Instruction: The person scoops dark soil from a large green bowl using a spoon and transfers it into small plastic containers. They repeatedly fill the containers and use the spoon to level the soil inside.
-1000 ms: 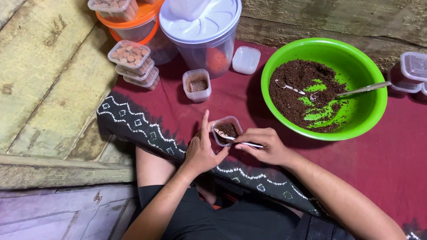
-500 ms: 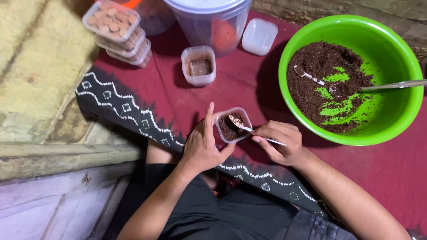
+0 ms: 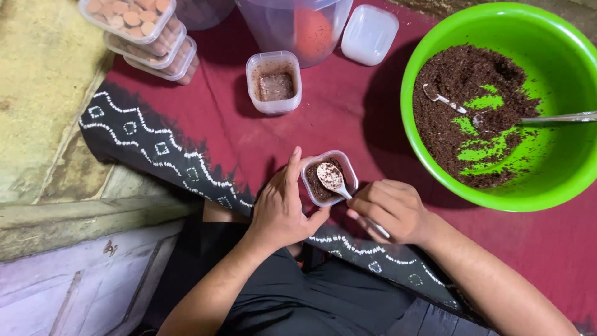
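The right hand (image 3: 393, 211) grips a white spoon (image 3: 339, 185) whose bowl lies up-left inside the small plastic cup (image 3: 329, 178) (on the red cloth (image 3: 348, 124)), which the left hand (image 3: 281, 208) steadies, fingers closed on its near side.

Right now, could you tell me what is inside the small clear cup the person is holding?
The small cup, steadied by the left hand, holds dark brown crumbs. The white spoon in the right hand rests on top of them. Whatever lies beneath the crumbs is covered.

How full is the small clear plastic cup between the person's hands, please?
Nearly full: dark brown crumbs fill the small clear plastic cup almost to its rim, and the white plastic spoon rests on top.
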